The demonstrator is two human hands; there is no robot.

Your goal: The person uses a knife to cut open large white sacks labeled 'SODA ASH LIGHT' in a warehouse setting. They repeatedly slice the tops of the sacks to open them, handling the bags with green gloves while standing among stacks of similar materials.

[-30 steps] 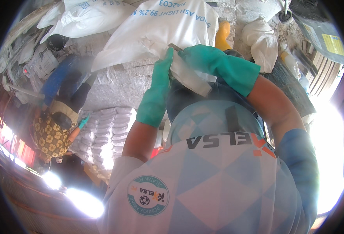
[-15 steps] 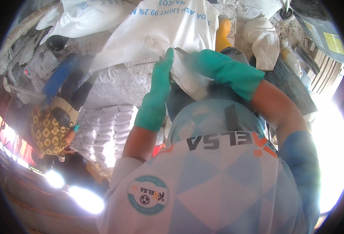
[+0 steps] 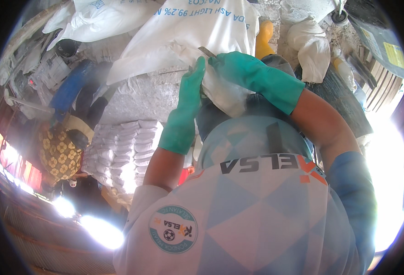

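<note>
A large white woven sack [image 3: 197, 30] with blue print lies in front of me, its near edge gathered between my hands. My left hand [image 3: 192, 85], in a green rubber glove, is closed on that edge with the thumb uppermost. In a matching glove, my right hand [image 3: 243, 68] is closed on a knife, its palm side hidden. The short grey knife blade [image 3: 206, 51] sticks out past the fingers, lying against the sack close to my left fingertips. A loose white flap [image 3: 229, 94] of the sack hangs below, between the two gloves.
Another white sack [image 3: 103, 23] lies at the far left. A yellow boot [image 3: 264, 39] and a tied white bag [image 3: 309, 48] are beyond my right hand. Stacked white sacks [image 3: 124, 149] stand at left, near a person in a patterned yellow top [image 3: 61, 153]. Dark boards [image 3: 332, 98] are at right.
My right hand has shifted left and slightly up, closer to my left hand, and the blade now shows beyond the sack's edge. My left hand stays nearly in place. The other person's arm has moved.
</note>
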